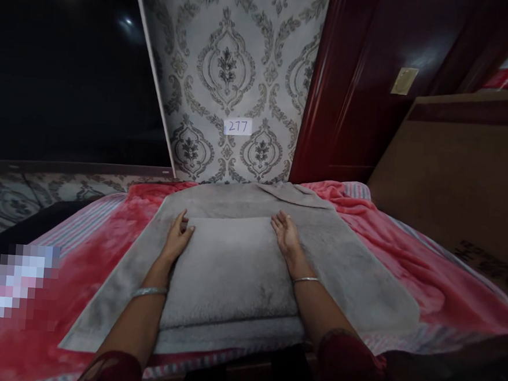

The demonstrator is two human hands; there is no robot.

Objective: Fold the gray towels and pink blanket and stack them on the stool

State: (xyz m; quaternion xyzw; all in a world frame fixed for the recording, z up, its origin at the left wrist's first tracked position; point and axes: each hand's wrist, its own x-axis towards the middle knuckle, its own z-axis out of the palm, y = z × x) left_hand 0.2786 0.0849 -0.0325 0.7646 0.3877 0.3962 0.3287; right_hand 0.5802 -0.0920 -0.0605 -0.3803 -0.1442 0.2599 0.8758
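Observation:
A grey plush cloth, folded into a rectangle, lies in front of me on a larger spread grey cloth. My left hand rests at the folded cloth's far left corner, its fingers apart and curved along the edge. At the far right corner my right hand is open, palm turned inward, fingers stretched. Neither hand grips the fabric. A flap of the spread cloth is turned over near the wall.
Beneath lie a red blanket and a striped sheet. A large dark screen stands at left, a cardboard box at right. Patterned wallpaper with a paper label "277" and a dark red door panel are behind.

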